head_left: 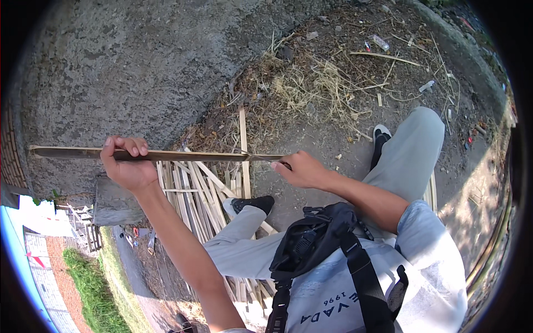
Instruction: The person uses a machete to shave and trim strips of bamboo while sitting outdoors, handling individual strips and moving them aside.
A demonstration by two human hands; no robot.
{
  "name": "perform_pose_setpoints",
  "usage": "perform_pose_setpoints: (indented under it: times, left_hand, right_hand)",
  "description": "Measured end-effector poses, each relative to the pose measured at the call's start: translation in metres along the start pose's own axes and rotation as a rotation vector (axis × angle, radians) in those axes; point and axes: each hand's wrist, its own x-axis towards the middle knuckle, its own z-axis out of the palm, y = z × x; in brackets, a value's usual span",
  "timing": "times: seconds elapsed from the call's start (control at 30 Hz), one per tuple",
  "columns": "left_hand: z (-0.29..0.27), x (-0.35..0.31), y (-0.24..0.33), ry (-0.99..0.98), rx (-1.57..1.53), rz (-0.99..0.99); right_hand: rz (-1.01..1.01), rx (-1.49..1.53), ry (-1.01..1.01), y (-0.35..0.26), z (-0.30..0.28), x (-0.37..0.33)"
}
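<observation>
A long, dark-skinned bamboo strip (pixel 194 156) lies level across the view, its pale edge uppermost. My left hand (pixel 129 162) is wrapped round it toward its left end, thumb raised beside the fingers. My right hand (pixel 304 170) is closed on the dark handle of a knife (pixel 265 157). The thin blade points left and meets the strip's right end; how deep it sits in the bamboo I cannot tell. Below the strip, a pale slat (pixel 243 139) stretches over the ground between my feet.
Many split bamboo slats (pixel 202 191) are piled by my left leg. Shavings (pixel 316 91) and litter cover the ground ahead, beside a rough concrete wall (pixel 144 66). A black bag (pixel 311 238) hangs at my front. My shoes (pixel 252 205) flank the work.
</observation>
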Motion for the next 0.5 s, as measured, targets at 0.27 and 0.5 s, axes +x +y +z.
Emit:
perform_pose_setpoints:
  times: [0.27,0.5]
  left_hand:
    - [0.033,0.002,0.002,0.196,0.103,-0.04]
    - [-0.008,0.009,-0.002,-0.01,-0.107,-0.014]
  right_hand:
    - [0.261,-0.077,-0.146,0.018,0.004,-0.006]
    - [0.457,0.038,-0.309,-0.005,-0.003,-0.006]
